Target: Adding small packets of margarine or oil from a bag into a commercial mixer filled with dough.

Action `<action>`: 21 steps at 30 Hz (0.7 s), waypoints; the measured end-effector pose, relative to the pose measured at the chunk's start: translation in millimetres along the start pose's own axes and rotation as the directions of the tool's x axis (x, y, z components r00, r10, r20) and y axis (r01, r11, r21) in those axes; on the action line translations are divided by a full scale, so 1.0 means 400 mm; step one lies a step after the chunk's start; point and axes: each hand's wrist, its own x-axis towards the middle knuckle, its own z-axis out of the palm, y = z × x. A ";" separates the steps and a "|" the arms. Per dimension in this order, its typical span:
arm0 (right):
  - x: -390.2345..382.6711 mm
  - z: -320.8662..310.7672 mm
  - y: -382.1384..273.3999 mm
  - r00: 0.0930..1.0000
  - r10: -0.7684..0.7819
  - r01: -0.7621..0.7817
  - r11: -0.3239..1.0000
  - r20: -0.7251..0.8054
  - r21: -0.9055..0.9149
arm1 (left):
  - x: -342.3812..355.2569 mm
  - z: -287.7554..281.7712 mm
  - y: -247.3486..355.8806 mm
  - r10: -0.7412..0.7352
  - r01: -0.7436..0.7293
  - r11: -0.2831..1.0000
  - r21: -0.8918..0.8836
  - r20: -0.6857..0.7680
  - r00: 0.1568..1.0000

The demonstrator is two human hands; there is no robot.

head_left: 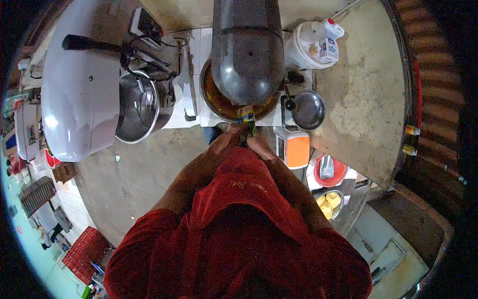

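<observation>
Both hands meet at the near rim of the large mixing bowl (203, 92), directly under the rounded front of the grey mixer (246, 65). The left hand (227, 139) comes in from the left and the right hand (256, 141) from the right, close together. Between and just beyond them stands a small yellow-and-blue packet (245, 115), at the front edge of the bowl. The fingers are mostly hidden; from my position I cannot tell how far either hand is closed, or which one bears the packet. An orange-brown content (217, 101) shows inside the bowl, on both sides of the mixer head.

The grey mixer stands on a white tiled worktop (205, 42). To its left is a second, white mixer (82, 99) with a black handle (92, 44) and a steel bowl (155, 112). To the right of the grey mixer, toward the wall, is a white bucket (298, 56); a white jug (330, 42) with a red cap is at its top. Nearer the right hand are a dark round pan (308, 110) and an orange-and-white container (297, 149). Farther down the right side are a red basin (339, 172) and a bowl of yellow pieces (328, 203)
</observation>
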 end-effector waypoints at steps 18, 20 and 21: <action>-0.100 -0.049 -0.018 0.731 -0.654 0.276 0.022 0.195 -0.961 | 0.023 0.044 0.070 0.063 -0.065 0.997 0.030 0.046 0.997; -0.094 0.000 -0.015 0.913 -0.350 0.110 0.706 -0.210 -0.700 | 0.028 0.050 0.077 0.059 -0.061 0.998 0.021 0.053 0.997; -0.080 0.013 -0.007 0.926 -0.288 0.092 0.799 -0.245 -0.594 | 0.032 0.051 0.080 0.059 -0.060 0.998 0.014 0.057 0.997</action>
